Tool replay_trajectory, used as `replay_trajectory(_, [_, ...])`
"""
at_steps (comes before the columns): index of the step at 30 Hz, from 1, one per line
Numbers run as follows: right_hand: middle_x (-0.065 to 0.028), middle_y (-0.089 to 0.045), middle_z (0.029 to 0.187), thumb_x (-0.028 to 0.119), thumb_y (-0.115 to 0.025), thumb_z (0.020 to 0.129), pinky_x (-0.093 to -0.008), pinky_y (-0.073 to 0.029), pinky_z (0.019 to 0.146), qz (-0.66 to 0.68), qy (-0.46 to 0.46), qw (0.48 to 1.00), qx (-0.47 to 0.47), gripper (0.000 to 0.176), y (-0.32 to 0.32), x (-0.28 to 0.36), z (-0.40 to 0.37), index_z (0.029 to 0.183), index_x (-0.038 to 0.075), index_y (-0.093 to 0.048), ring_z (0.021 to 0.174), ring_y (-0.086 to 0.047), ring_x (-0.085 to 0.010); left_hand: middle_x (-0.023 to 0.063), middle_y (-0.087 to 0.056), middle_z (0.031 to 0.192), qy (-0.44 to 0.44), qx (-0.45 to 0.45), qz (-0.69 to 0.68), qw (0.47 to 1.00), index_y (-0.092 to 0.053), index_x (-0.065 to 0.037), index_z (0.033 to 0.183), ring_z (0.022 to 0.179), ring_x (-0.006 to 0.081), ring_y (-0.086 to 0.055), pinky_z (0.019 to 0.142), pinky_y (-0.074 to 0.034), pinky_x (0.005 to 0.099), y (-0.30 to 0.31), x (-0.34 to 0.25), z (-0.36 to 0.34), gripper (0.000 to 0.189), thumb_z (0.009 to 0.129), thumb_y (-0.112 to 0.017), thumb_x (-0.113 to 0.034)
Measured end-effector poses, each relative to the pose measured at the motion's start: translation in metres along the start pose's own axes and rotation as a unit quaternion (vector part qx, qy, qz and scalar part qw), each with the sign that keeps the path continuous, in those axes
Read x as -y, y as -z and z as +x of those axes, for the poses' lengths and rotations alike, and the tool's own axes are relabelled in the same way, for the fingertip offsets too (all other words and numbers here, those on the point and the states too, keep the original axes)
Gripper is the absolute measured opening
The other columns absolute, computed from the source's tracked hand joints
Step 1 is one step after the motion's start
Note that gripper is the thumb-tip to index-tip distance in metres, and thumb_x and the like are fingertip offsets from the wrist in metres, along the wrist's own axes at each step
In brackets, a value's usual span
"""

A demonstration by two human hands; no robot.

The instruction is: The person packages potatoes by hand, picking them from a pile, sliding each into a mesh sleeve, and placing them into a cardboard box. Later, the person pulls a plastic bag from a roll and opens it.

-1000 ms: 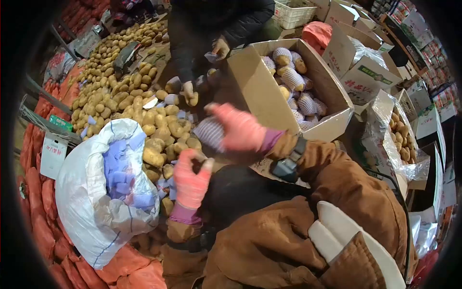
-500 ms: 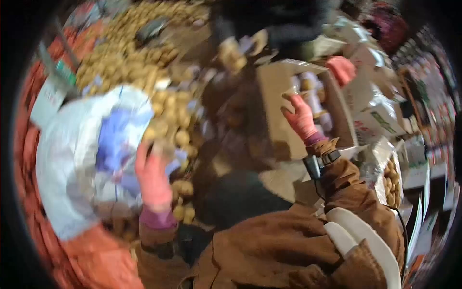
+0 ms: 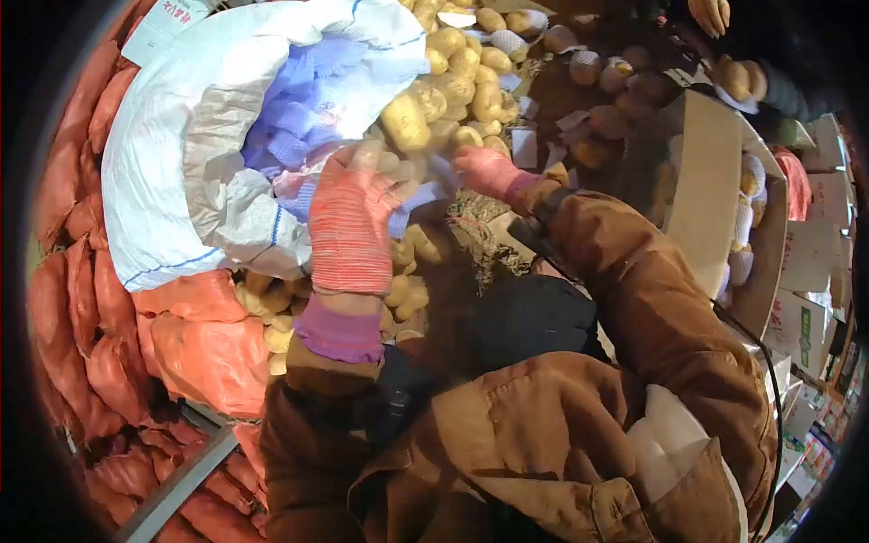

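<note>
My left hand (image 3: 353, 222), in a red-and-white glove with pale fingertips, is beside the mouth of a white woven sack (image 3: 154, 190) of lavender foam nets (image 3: 299, 109). Its bent fingers are closed on a lavender foam net (image 3: 418, 195), though motion blurs the fingertips. That net stretches across to my right hand (image 3: 489, 172), whose fingers are pinched together on its other end. Loose potatoes (image 3: 405, 122) lie just beyond both hands.
An open cardboard box (image 3: 706, 172) at right holds net-wrapped potatoes (image 3: 742, 226). Behind it is a co-worker's gloved hand (image 3: 711, 16). Red sacks (image 3: 204, 362) and a metal bar (image 3: 181, 484) are at left. More cartons (image 3: 806, 262) stand far right.
The view has shifted down and left. My right hand has moved from over the cardboard box to beside my left hand, and a net now spans between them.
</note>
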State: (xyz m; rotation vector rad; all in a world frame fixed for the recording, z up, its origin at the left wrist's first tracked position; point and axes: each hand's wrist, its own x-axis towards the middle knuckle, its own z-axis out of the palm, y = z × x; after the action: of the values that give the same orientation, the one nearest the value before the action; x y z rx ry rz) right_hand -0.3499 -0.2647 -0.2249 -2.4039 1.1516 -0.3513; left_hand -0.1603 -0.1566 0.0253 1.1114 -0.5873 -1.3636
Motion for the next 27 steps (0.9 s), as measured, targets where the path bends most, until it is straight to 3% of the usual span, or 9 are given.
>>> replay_trajectory(7, [-0.0170, -0.069, 0.094, 0.028, -0.061, 0.083, -0.0447, -0.051, 0.086, 0.036, -0.141, 0.981, 0.130, 0.031, -0.022, 0.015, 0.052, 0.109, 0.014, -0.069, 0.099, -0.063, -0.0364, 0.0107, -0.061, 0.100, 0.028, -0.045, 0.106, 0.993, -0.054, -0.001, 0.114, 0.092, 0.0209, -0.064, 0.080, -0.056, 0.0360, 0.013, 0.027, 0.020, 0.025, 0.095, -0.061, -0.016])
replay_trajectory(11, [-0.0097, -0.069, 0.095, 0.011, -0.075, 0.084, -0.0316, -0.052, 0.074, 0.493, -0.190, 0.844, -0.095, 0.045, 0.047, 0.038, 0.009, 0.125, 0.001, -0.058, 0.084, -0.063, -0.0167, 0.0094, -0.063, 0.108, 0.076, -0.059, 0.204, 0.974, -0.055, -0.004, 0.125, 0.095, 0.0166, -0.061, 0.078, -0.050, 0.0313, 0.017, 0.046, 0.030, 0.041, 0.091, -0.067, -0.022])
replay_trajectory(13, [-0.0077, -0.068, 0.096, 0.015, -0.074, 0.087, -0.0292, -0.052, 0.072, 0.582, -0.099, 0.807, -0.019, 0.043, 0.102, 0.061, -0.022, 0.124, 0.002, -0.057, 0.082, -0.062, -0.0139, 0.0106, -0.062, 0.118, 0.141, -0.049, 0.252, 0.956, -0.052, 0.001, 0.133, 0.101, 0.0164, -0.057, 0.081, -0.047, 0.0313, 0.002, 0.060, 0.033, 0.057, 0.086, -0.074, -0.024])
replay_trajectory(17, [-0.0029, -0.066, 0.090, 0.017, -0.072, 0.089, -0.0274, -0.051, 0.071, 0.580, -0.126, 0.805, 0.001, 0.032, 0.127, 0.073, -0.056, 0.115, 0.002, -0.061, 0.082, -0.059, -0.0098, 0.0129, -0.068, 0.103, 0.100, 0.084, 0.300, 0.945, -0.065, 0.003, 0.112, 0.094, 0.0195, -0.060, 0.082, -0.047, 0.0322, 0.006, 0.095, 0.042, 0.039, 0.086, -0.071, -0.026])
replay_trajectory(20, [-0.0094, -0.065, 0.096, 0.021, -0.073, 0.085, -0.0375, -0.053, 0.079, 0.150, 0.110, 0.970, -0.154, 0.022, 0.128, 0.056, -0.073, 0.097, 0.004, -0.068, 0.088, -0.064, -0.0250, 0.0154, -0.068, 0.092, -0.034, 0.103, 0.374, 0.921, -0.067, 0.001, 0.102, 0.087, 0.0220, -0.063, 0.078, -0.047, 0.0331, 0.012, 0.115, 0.040, 0.029, 0.092, -0.060, -0.025])
replay_trajectory(21, [-0.0141, -0.063, 0.103, 0.025, -0.073, 0.084, -0.0411, -0.051, 0.084, 0.057, 0.162, 0.961, -0.215, 0.025, 0.132, 0.057, -0.078, 0.097, 0.005, -0.067, 0.096, -0.062, -0.0319, 0.0140, -0.067, 0.093, 0.049, 0.119, 0.358, 0.925, -0.067, 0.000, 0.100, 0.087, 0.0210, -0.062, 0.078, -0.048, 0.0334, 0.026, 0.126, 0.049, 0.028, 0.092, -0.058, -0.027])
replay_trajectory(23, [-0.0131, -0.062, 0.105, 0.028, -0.071, 0.086, -0.0390, -0.050, 0.087, 0.352, 0.112, 0.926, -0.080, 0.026, 0.129, 0.065, -0.086, 0.098, 0.005, -0.067, 0.099, -0.061, -0.0289, 0.0096, -0.067, 0.095, 0.235, 0.017, 0.065, 0.970, -0.067, -0.002, 0.101, 0.085, 0.0200, -0.061, 0.077, -0.048, 0.0336, 0.014, 0.130, 0.034, 0.031, 0.095, -0.055, -0.030])
replay_trajectory(25, [0.0008, -0.060, 0.101, 0.021, -0.065, 0.095, -0.0303, -0.046, 0.086, 0.562, -0.012, 0.827, 0.030, 0.020, 0.131, 0.087, -0.093, 0.106, 0.005, -0.063, 0.096, -0.052, -0.0091, 0.0055, -0.065, 0.098, 0.253, 0.033, 0.198, 0.946, -0.066, -0.004, 0.106, 0.083, 0.0181, -0.057, 0.077, -0.048, 0.0341, 0.027, 0.136, 0.037, 0.036, 0.097, -0.052, -0.036])
replay_trajectory(27, [-0.0080, -0.063, 0.097, 0.023, -0.067, 0.092, -0.0358, -0.050, 0.083, 0.482, -0.007, 0.874, -0.066, 0.028, 0.107, 0.060, -0.082, 0.113, 0.007, -0.059, 0.094, -0.061, -0.0208, 0.0052, -0.063, 0.098, 0.249, 0.038, 0.186, 0.950, -0.064, -0.005, 0.109, 0.081, 0.0172, -0.054, 0.075, -0.048, 0.0336, 0.033, 0.144, 0.040, 0.038, 0.098, -0.052, -0.038])
